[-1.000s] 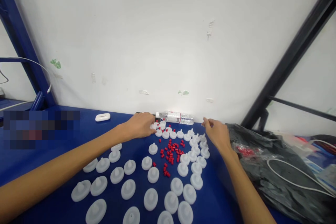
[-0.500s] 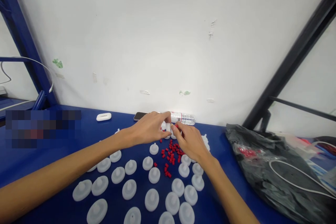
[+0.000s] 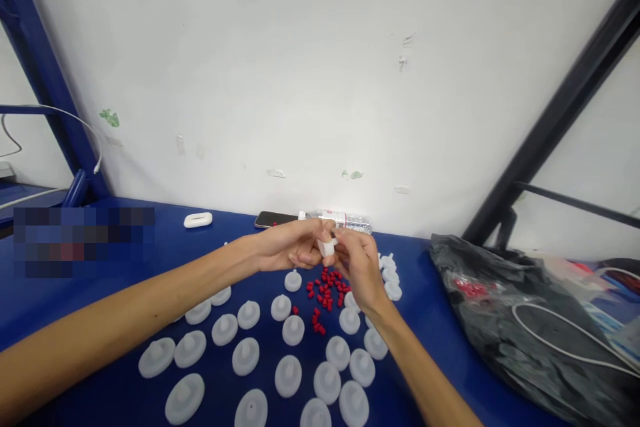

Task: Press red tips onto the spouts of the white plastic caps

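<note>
Both hands meet above the far part of the table, around a small white plastic piece (image 3: pixel 327 247) with a short stub. My left hand (image 3: pixel 300 241) is closed, with its thumb and fingers gripping the piece from the left. My right hand (image 3: pixel 361 265) is pinched against the same piece from the right; whether a small part lies inside those fingers is hidden. Just below them, small red caps (image 3: pixel 327 290) lie in a loose heap. Several translucent white discs with a central stub (image 3: pixel 293 330) are spread over the blue table (image 3: pixel 120 300) nearer to me.
Along the wall lie a phone (image 3: pixel 273 219), a clear plastic bottle (image 3: pixel 357 222) and a white earbud case (image 3: pixel 198 220). On the right spreads a black plastic bag (image 3: pixel 525 327) with a white cable (image 3: pixel 555 331) across it. Metal frame posts (image 3: pixel 555 93) flank the table.
My hands have turned and drawn closer around the white piece, which now shows between the fingertips. My right hand has shifted a little, uncovering more discs behind it. The phone and bottle cap show more.
</note>
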The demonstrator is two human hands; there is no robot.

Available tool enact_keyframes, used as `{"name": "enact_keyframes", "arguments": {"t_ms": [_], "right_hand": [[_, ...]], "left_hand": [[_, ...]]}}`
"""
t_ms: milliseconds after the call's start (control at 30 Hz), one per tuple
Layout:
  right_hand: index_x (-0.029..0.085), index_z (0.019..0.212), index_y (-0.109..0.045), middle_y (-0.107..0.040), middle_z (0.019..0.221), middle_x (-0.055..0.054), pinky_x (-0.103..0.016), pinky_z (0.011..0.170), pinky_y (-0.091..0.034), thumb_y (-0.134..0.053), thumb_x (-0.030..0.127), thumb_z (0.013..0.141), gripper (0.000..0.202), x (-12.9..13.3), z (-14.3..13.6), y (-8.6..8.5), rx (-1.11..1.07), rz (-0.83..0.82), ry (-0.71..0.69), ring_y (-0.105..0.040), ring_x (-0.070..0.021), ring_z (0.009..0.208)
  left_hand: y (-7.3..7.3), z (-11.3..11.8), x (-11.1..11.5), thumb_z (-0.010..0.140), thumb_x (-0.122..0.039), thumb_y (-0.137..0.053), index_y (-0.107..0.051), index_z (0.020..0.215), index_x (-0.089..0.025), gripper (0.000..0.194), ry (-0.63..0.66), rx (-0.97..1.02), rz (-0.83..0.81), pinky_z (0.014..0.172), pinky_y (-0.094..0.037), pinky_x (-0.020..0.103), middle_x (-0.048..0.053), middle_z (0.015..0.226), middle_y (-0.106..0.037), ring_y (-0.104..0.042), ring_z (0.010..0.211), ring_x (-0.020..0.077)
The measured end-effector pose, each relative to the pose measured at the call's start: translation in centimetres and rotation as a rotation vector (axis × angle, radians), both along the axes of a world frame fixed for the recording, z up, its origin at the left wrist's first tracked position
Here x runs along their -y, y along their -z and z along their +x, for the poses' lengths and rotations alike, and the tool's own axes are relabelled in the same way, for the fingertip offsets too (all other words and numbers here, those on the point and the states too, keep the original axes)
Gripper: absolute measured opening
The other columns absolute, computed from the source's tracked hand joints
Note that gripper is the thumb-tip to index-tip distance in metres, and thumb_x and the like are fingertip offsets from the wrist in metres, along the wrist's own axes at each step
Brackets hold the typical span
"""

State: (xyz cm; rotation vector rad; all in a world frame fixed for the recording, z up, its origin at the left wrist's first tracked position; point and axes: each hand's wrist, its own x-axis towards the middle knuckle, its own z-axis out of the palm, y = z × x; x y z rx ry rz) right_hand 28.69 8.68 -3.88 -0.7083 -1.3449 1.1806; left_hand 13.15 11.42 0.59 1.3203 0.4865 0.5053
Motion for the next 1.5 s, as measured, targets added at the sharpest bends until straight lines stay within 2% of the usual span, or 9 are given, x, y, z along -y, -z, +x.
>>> {"name": "enact_keyframes", "arguments": {"t_ms": [200, 367, 500, 667, 767, 900, 1233, 1367, 1500], "right_hand": [[0.02, 0.062, -0.048, -0.04, 0.052, 0.006, -0.021, 0.038, -0.023, -0.055, 0.043, 0.089, 0.035, -0.4, -1.3, 1.3, -0.045, -0.02, 0.018, -0.034, -0.0086, 0.042], [0.023, 0.058, -0.033, -0.03, 0.047, 0.008, -0.025, 0.043, -0.024, -0.048, 0.041, 0.094, 0.043, -1.8, 1.4, 0.8, -0.021, 0.07, 0.36, -0.027, -0.0096, 0.042], [0.022, 0.059, -0.032, -0.031, 0.052, 0.006, -0.027, 0.049, -0.024, -0.05, 0.041, 0.095, 0.045, -2.0, 5.0, -0.9, 0.361, 0.274, 0.588, -0.031, -0.011, 0.049], [0.021, 0.067, -0.053, -0.055, 0.059, 0.003, -0.028, 0.055, -0.022, -0.053, 0.034, 0.094, 0.03, -1.5, 5.6, -1.1, 1.164, 0.406, 0.379, -0.045, -0.0134, 0.055], [0.022, 0.07, -0.061, -0.064, 0.065, 0.0, -0.029, 0.056, -0.021, -0.054, 0.038, 0.094, 0.029, -1.5, 5.2, -0.4, 1.394, 0.411, 0.292, -0.051, -0.0153, 0.058], [0.023, 0.071, -0.062, -0.067, 0.065, -0.001, -0.029, 0.057, -0.022, -0.046, 0.049, 0.1, 0.042, -1.9, 5.5, -0.1, 1.446, 0.403, 0.322, -0.055, -0.017, 0.059], [0.022, 0.072, -0.062, -0.066, 0.065, -0.001, -0.029, 0.056, -0.022, -0.041, 0.042, 0.104, 0.044, -2.3, 5.4, 0.1, 1.466, 0.41, 0.324, -0.057, -0.0173, 0.059], [0.022, 0.07, -0.061, -0.065, 0.064, -0.001, -0.029, 0.056, -0.02, -0.04, 0.042, 0.104, 0.045, -2.3, 5.4, 0.2, 1.452, 0.415, 0.336, -0.056, -0.0167, 0.058], [0.022, 0.068, -0.059, -0.064, 0.063, -0.001, -0.03, 0.056, -0.02, -0.039, 0.043, 0.104, 0.047, -2.4, 5.5, -0.1, 1.431, 0.421, 0.371, -0.054, -0.0161, 0.055]], "left_hand": [[0.1, -0.4, -0.6, 0.074, -0.028, -0.054, -0.034, 0.075, -0.024, 0.021, 0.016, -0.098, 0.044, 0.038, -0.012, 0.021, -0.003, 0.06, -0.062, -0.026, 0.038, 0.0036], [-1.4, -0.3, 2.4, 0.068, -0.021, -0.066, -0.037, 0.067, -0.022, 0.029, -0.287, -0.401, 0.718, 0.046, -0.026, 0.022, -0.006, 0.061, -0.051, -0.037, 0.051, 0.0071], [-3.1, -0.8, 3.3, 0.071, -0.027, -0.066, -0.05, 0.079, -0.023, 0.018, -0.309, -0.602, 0.908, 0.052, -0.035, 0.024, -0.005, 0.069, -0.057, -0.051, 0.059, 0.0118], [-2.7, -2.2, 0.9, 0.073, -0.029, -0.063, -0.067, 0.095, -0.021, 0.023, -0.217, -0.768, 0.88, 0.059, -0.043, 0.025, 0.0, 0.083, -0.071, -0.061, 0.068, 0.0159], [-1.6, -2.7, -0.2, 0.075, -0.033, -0.066, -0.073, 0.088, -0.022, 0.019, -0.175, -0.899, 0.931, 0.061, -0.044, 0.026, 0.002, 0.086, -0.072, -0.064, 0.077, 0.019], [-0.8, -2.9, -0.2, 0.078, -0.038, -0.069, -0.076, 0.09, -0.023, 0.021, -0.23, -0.986, 0.979, 0.063, -0.046, 0.026, 0.004, 0.096, -0.073, -0.066, 0.082, 0.0204], [0.2, -2.8, 0.2, 0.073, -0.009, -0.06, -0.072, 0.075, -0.02, 0.016, -0.231, -1.274, 1.095, 0.057, -0.042, 0.028, 0.008, 0.084, -0.076, -0.069, 0.072, 0.0232], [-0.1, -3.0, -0.1, 0.075, -0.022, -0.065, -0.072, 0.077, -0.022, 0.007, -0.22, -1.292, 1.091, 0.055, -0.042, 0.027, 0.006, 0.083, -0.076, -0.068, 0.069, 0.0222], [-0.8, -3.7, -1.0, 0.083, -0.025, -0.054, -0.072, 0.088, -0.022, 0.019, -0.36, -1.338, 1.154, 0.06, -0.043, 0.03, 0.009, 0.085, -0.076, -0.068, 0.072, 0.0252]]}}
